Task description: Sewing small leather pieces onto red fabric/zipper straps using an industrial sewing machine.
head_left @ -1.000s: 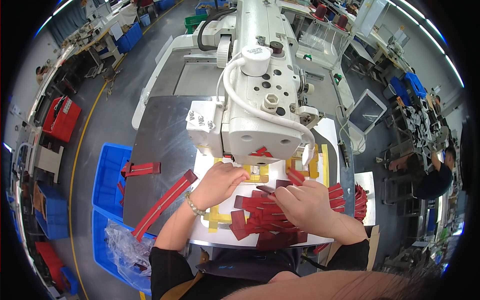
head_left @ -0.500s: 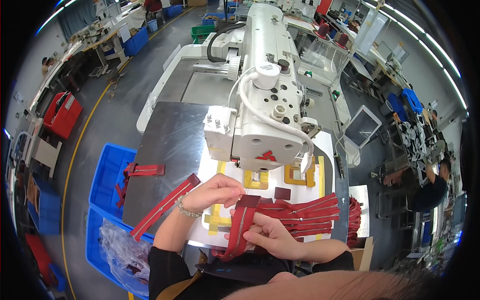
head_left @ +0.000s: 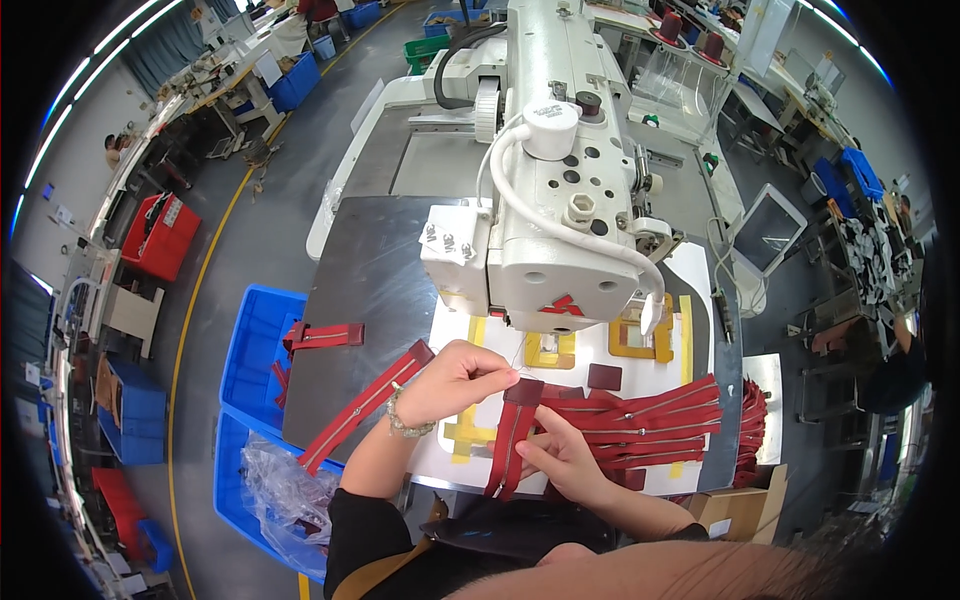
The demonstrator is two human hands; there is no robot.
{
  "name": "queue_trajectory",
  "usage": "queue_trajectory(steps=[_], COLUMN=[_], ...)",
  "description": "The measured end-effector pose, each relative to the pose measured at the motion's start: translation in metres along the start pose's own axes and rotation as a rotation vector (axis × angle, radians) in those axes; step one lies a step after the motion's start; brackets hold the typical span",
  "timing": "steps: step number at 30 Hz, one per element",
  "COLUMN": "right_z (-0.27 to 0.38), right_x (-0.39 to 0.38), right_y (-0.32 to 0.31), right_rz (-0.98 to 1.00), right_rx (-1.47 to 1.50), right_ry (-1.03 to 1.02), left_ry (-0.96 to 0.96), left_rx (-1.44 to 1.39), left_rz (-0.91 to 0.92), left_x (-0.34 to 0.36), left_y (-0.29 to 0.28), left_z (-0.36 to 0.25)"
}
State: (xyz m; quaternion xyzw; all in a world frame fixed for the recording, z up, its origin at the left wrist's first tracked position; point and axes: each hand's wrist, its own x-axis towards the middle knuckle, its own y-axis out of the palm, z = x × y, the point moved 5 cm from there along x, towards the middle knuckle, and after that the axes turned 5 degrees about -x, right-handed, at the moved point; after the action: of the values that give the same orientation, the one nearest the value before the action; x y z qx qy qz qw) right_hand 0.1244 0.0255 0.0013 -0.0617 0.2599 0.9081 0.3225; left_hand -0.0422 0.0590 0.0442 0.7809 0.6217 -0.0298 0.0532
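Observation:
My left hand [head_left: 458, 388], with a bracelet at its wrist, is closed in a pinch just above the dark red end patch of a red zipper [head_left: 512, 440]. A fine thread [head_left: 521, 352] runs up from its fingertips toward the sewing machine head [head_left: 560, 265]. My right hand [head_left: 562, 455] is closed on the same zipper, thumb and fingers at its right edge below the patch; the strip hangs toward me. Several red zippers with metal teeth [head_left: 650, 425] lie fanned out to the right. A loose dark red patch [head_left: 604, 376] rests on the white plate behind them.
Yellow-edged clamp frames [head_left: 640, 340] sit under the machine head. Another red zipper [head_left: 370, 405] lies slanted on the metal table [head_left: 360, 270] at left. Blue bins [head_left: 262, 300], one with clear plastic, stand beyond its left edge. A cardboard box [head_left: 740, 510] is at lower right.
The view has shifted, so the scene sits further right. The held zipper now hangs straighter, its lower part less curled. Both hands keep their grip near the patch.

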Motion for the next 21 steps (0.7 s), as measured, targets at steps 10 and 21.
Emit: queue_trajectory(steps=[10,21], right_z=[-0.007,-0.031], right_x=[0.002,-0.076], right_y=[-0.009,-0.041], right_rz=[-0.025,0.209], right_rx=[0.034,-1.994], right_ry=[0.013,-0.813], left_ry=[0.045,-0.098], left_rx=[0.339,0.942], left_rz=[-0.092,-0.119], left_x=[0.008,0.018], left_y=[-0.008,-0.078], left_z=[0.01,0.057])
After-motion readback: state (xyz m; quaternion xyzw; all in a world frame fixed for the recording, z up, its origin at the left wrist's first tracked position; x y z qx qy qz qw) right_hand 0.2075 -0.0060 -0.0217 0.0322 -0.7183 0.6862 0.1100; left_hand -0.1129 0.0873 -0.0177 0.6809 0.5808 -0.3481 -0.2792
